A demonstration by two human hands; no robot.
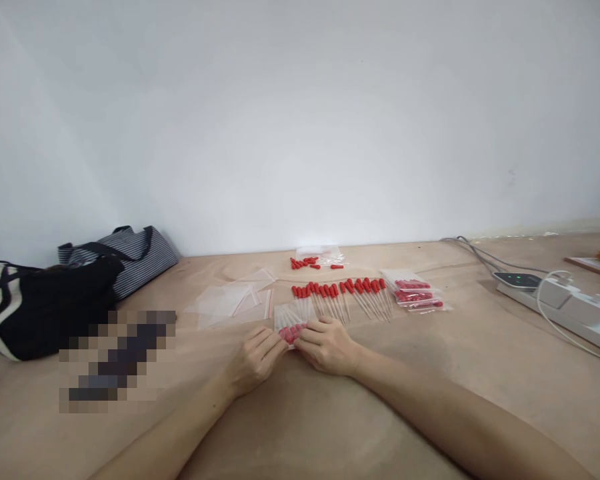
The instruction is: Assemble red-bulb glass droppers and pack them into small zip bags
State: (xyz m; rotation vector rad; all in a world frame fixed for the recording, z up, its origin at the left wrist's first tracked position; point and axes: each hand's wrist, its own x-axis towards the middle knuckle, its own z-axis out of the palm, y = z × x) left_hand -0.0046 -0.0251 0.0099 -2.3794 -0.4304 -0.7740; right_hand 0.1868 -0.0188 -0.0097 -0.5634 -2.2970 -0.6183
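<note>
Between my hands is a clear zip bag (293,320) holding several droppers, their red bulbs at the near edge. My left hand (260,353) is closed on the bag's near left corner. At the near right corner my right hand (329,345) pinches the same edge. Just beyond the bag lies a row of loose glass droppers (357,293) with red rubber bulbs, tips toward me. Flat empty zip bags (227,303) are spread to the left. A stack of filled bags (414,293) rests to the right of the row.
Loose red bulbs (307,263) lie by a clear bag (325,253) near the wall. A black bag (55,303) and a striped bag (140,260) are at left, near a blurred dark object (125,357). A power strip (570,313) with cables stands at right.
</note>
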